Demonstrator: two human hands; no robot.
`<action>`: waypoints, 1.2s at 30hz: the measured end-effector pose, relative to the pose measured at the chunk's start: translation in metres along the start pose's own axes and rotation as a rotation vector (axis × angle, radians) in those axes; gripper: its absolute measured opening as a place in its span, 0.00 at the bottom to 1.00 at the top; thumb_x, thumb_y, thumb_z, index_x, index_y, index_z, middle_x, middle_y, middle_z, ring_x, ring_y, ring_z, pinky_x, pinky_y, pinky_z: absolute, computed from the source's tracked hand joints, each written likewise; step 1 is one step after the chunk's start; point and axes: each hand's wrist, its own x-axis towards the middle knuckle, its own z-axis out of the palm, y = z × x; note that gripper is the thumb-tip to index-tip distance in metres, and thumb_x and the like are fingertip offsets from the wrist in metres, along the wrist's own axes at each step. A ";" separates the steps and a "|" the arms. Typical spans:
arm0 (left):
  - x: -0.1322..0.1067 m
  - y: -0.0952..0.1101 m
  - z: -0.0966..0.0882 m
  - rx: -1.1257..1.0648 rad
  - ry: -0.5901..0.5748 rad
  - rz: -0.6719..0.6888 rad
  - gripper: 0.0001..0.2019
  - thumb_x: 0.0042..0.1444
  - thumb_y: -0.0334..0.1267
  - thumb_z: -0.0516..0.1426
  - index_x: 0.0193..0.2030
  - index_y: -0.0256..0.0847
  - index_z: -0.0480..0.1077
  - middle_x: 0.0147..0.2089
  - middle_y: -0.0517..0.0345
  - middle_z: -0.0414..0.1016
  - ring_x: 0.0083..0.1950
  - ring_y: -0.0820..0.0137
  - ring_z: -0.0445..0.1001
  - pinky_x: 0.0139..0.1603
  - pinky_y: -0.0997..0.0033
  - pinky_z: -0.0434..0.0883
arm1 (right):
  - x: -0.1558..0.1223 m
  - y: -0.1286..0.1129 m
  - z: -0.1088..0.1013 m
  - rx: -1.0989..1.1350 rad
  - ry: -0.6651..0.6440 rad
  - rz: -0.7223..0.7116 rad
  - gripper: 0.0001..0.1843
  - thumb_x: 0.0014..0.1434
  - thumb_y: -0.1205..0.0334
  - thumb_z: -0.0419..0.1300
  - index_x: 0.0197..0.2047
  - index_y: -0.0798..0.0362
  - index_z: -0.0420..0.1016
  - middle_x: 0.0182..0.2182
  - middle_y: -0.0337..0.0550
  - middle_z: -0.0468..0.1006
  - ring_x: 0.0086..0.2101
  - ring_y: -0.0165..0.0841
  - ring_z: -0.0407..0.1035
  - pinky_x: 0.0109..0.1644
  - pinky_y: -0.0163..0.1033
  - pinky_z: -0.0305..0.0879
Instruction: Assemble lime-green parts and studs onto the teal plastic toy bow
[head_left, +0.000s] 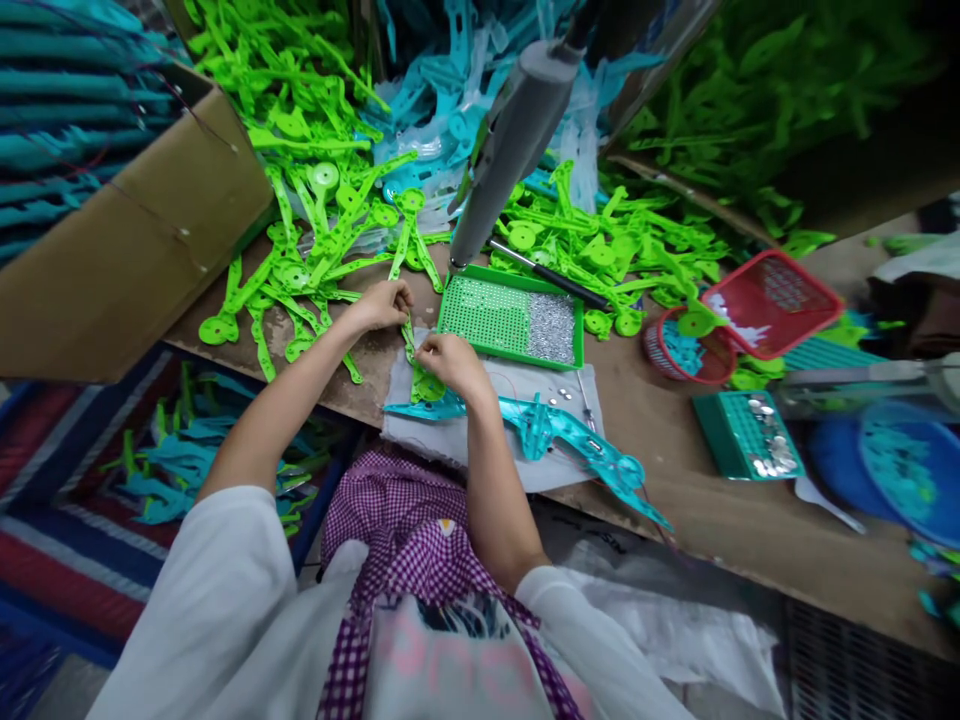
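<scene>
My left hand (384,305) is closed in a pinch on the upper end of a lime-green plastic arm piece (427,386), whose round end lies lower down. Close to its lower right, my right hand (453,362) is pinched at the same piece; what its fingertips hold is too small to tell. Below both hands, a long turquoise plastic shell (551,432), shaped like a toy bow, lies across a grey cloth (510,378), partly under my right forearm. A green tray (511,360) of small silver screws (551,325) stands just beyond my right hand.
A grey power screwdriver (514,145) hangs over the tray. Heaps of lime-green parts (322,230) and turquoise parts (442,110) fill the back. Rightward stand a red basket (780,300), a teal box (739,440) with metal discs and a blue basin (847,470). A cardboard box (142,220) is left.
</scene>
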 end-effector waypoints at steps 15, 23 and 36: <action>0.001 -0.001 0.000 -0.006 -0.021 0.010 0.15 0.36 0.19 0.62 0.31 0.37 0.68 0.26 0.64 0.70 0.29 0.74 0.70 0.33 0.74 0.67 | -0.006 0.008 0.008 -0.143 0.004 -0.011 0.16 0.66 0.62 0.47 0.47 0.51 0.75 0.45 0.50 0.82 0.46 0.42 0.75 0.43 0.39 0.59; 0.003 -0.006 -0.001 0.027 -0.012 0.012 0.15 0.35 0.21 0.62 0.32 0.37 0.69 0.26 0.64 0.72 0.30 0.74 0.72 0.34 0.75 0.68 | -0.007 0.012 0.014 -0.056 0.037 -0.018 0.15 0.66 0.59 0.48 0.46 0.51 0.75 0.42 0.48 0.83 0.44 0.41 0.76 0.40 0.37 0.58; 0.001 -0.001 0.000 0.067 -0.002 0.001 0.16 0.35 0.19 0.62 0.31 0.38 0.68 0.25 0.66 0.71 0.28 0.75 0.70 0.31 0.76 0.66 | 0.012 0.009 0.014 -0.112 -0.046 -0.014 0.14 0.61 0.60 0.51 0.41 0.52 0.78 0.42 0.48 0.83 0.44 0.40 0.76 0.44 0.37 0.62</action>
